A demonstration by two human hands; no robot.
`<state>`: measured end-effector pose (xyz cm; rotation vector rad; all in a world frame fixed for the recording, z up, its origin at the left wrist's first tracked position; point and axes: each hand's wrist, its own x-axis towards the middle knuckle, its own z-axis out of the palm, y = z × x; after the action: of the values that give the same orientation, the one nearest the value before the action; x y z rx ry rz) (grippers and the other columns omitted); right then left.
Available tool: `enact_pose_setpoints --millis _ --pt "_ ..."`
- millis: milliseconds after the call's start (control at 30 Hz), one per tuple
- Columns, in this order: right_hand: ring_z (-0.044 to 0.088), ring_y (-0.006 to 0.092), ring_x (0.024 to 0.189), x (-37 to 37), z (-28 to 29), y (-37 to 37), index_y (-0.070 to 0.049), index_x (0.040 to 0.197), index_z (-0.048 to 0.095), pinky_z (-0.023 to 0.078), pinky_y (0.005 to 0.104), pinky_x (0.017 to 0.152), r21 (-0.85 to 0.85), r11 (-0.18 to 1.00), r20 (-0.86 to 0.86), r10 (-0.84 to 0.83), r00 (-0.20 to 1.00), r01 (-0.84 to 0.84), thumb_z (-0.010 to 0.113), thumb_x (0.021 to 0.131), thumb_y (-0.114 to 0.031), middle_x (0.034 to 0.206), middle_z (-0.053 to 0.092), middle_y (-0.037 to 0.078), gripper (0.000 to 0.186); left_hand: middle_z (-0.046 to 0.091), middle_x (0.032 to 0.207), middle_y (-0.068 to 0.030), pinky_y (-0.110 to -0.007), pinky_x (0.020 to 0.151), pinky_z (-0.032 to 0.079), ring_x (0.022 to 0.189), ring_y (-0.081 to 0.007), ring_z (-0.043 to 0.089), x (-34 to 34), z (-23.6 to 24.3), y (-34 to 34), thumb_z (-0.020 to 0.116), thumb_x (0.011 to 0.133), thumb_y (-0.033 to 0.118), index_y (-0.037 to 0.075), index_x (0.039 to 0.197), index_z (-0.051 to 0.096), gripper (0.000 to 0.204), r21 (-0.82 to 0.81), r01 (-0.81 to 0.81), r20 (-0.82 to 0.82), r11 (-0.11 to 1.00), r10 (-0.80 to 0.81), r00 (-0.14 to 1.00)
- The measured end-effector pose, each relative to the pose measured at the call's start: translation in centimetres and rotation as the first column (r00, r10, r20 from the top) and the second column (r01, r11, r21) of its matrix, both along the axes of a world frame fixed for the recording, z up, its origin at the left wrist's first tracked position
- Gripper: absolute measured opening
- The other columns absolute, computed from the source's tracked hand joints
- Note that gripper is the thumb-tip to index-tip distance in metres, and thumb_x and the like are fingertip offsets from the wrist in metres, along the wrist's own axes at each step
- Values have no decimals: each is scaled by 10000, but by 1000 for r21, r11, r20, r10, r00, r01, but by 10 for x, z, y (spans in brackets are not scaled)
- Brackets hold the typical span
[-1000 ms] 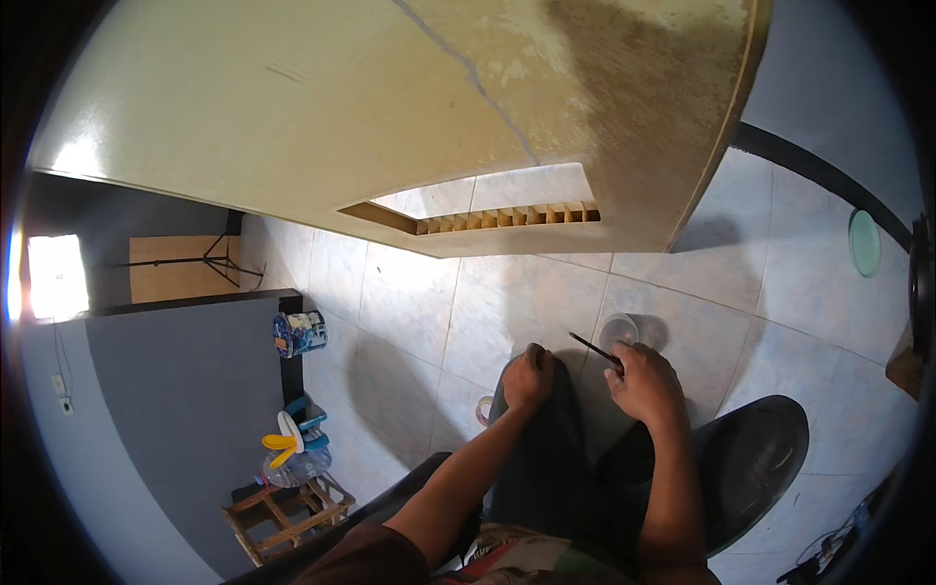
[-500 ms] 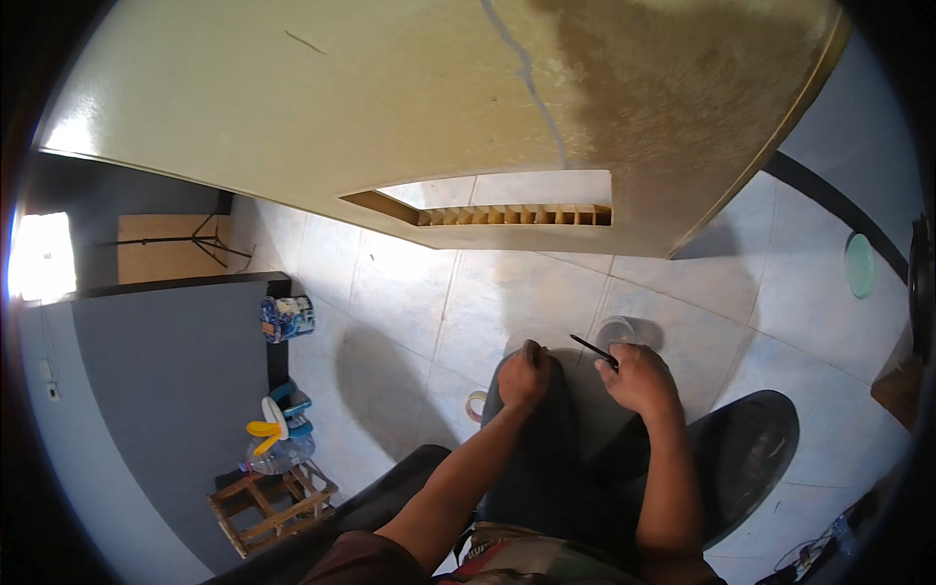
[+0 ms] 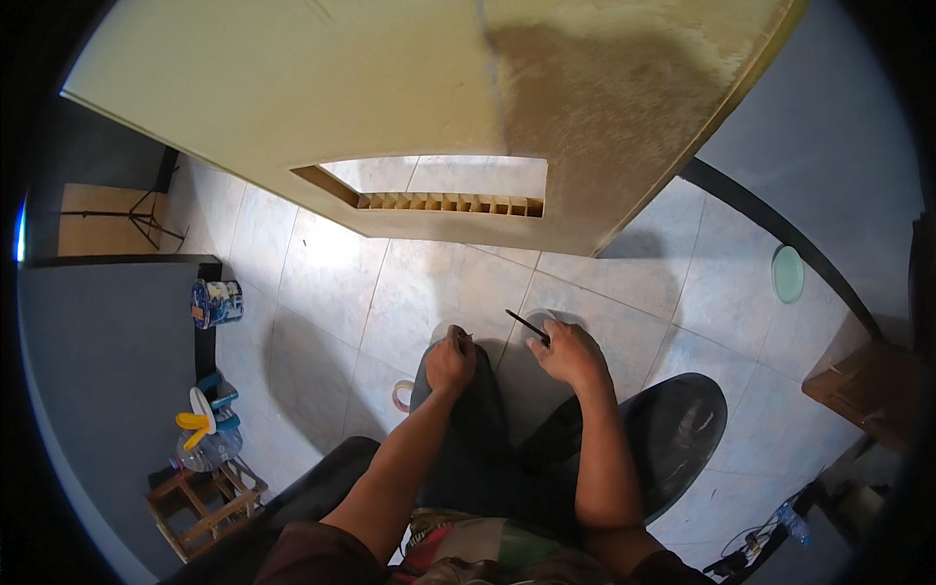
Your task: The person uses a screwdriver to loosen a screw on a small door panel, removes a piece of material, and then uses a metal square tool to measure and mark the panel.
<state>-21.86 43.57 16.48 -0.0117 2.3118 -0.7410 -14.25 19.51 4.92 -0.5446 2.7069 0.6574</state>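
My right hand grips a thin black rod-like tool, its tip slanting up and to the left. Resting over my left knee, my left hand is closed; a small dark bit shows at its fingertips, too small to name. Both hands are apart, above my dark trousers. Beyond them stands a yellowish door-like panel with a rectangular cut-out near its lower edge, showing a ribbed inner strip. A round tub on the floor is mostly hidden behind my right hand.
A roll of tape lies by my left leg. Along the left wall stand a paint-stained bucket, a large clear bottle and a wooden stool. At right are a pale green lid and a brown wooden box.
The whole scene has shifted left in the picture as my head turned. My right hand now covers more of the tub. Both hands keep their hold.
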Motion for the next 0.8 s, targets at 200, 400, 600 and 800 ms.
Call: enact_pose_setpoints --millis 200,400,600,800 --pt "693 414 948 7 -6 2 8 972 718 545 452 836 -106 994 -53 -45 998 39 767 874 -378 965 719 246 401 732 926 -200 -530 787 535 898 -419 696 1 7 -1 582 962 303 107 1063 631 227 21 -24 38 1000 23 999" --pt "698 403 954 4 3 -3 -23 972 719 551 483 837 -71 997 -32 -21 999 18 751 883 -394 960 733 219 383 730 917 -204 -540 777 536 888 -423 697 3 4 -6 583 968 319 110 1059 640 235 -3 7 -10 1000 -7 1000" --pt "707 393 946 6 -3 -5 6 1028 715 556 446 844 -65 998 -35 -9 999 7 780 863 -389 973 728 237 433 733 923 -198 -537 785 536 892 -419 698 2 2 -4 577 972 324 114 1046 650 235 -11 -14 33 1000 14 999" --pt "699 400 973 6 -3 -11 -11 1020 714 551 471 856 -70 998 -6 5 1000 -6 763 875 -395 992 731 229 413 732 945 -200 -536 809 532 917 -419 693 0 1 -7 562 982 342 102 1041 652 263 7 -5 35 1000 5 999"
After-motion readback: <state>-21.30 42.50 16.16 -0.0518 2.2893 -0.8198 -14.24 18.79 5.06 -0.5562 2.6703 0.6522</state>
